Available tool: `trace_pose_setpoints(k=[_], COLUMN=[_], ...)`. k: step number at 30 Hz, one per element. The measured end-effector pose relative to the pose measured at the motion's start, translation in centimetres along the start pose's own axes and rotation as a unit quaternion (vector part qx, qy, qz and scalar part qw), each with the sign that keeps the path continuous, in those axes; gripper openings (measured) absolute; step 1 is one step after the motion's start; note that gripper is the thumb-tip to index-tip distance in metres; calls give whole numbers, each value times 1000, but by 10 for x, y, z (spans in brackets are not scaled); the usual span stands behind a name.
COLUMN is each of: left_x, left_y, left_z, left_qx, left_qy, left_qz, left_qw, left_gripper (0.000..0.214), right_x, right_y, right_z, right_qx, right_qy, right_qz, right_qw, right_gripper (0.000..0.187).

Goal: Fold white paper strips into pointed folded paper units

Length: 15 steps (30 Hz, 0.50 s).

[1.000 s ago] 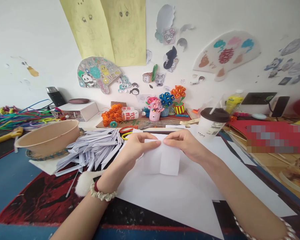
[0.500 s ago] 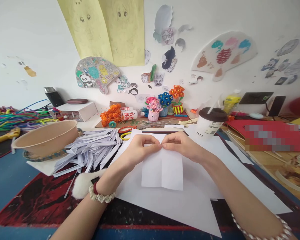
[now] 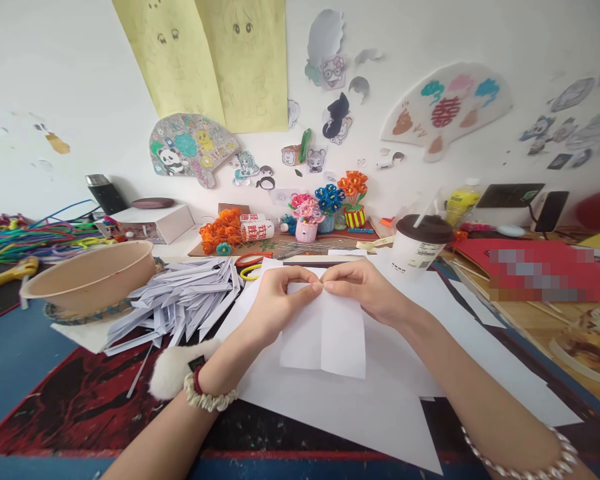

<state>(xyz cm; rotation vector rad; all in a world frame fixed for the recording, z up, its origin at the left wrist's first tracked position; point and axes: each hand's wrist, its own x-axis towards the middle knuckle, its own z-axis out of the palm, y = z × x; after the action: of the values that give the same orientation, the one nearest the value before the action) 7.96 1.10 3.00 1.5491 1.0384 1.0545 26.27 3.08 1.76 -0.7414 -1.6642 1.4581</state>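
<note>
A small white sheet of paper [image 3: 323, 340] with a crease down its middle hangs from my fingertips, over larger white sheets [image 3: 360, 420] on the table. My left hand [image 3: 289, 293] pinches its top edge near the crease. Right beside it, my right hand [image 3: 357, 285] pinches the same edge, the fingertips of both hands almost touching. The top edge is partly hidden behind my fingers. To the left of my left hand lies a heap of folded white paper strips [image 3: 185, 297].
At left stand a beige basin [image 3: 90, 280] and a yellow-handled tool [image 3: 10, 275]. Behind my hands are pipe-cleaner flowers in pots [image 3: 307, 227]. A lidded paper cup [image 3: 417, 250] with a straw stands behind my right hand, and a red folder [image 3: 535, 270] lies farther right.
Both hands keep their pinch on the paper sheet. My left wrist has turned slightly and shifted right, and the sheet's lower edge has risen a little.
</note>
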Motion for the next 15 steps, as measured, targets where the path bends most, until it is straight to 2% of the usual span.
trace_pose_setpoints(k=[15], left_x=[-1], left_y=[-2], left_z=[0], left_qx=[-6], left_qy=[26], left_qz=[10], left_qw=[1000], left_gripper=[23], right_x=[0], right_y=[-1], right_z=[5], right_qx=[14], right_qy=[28], right_qz=[-1], right_qw=[1000], right_gripper=[17])
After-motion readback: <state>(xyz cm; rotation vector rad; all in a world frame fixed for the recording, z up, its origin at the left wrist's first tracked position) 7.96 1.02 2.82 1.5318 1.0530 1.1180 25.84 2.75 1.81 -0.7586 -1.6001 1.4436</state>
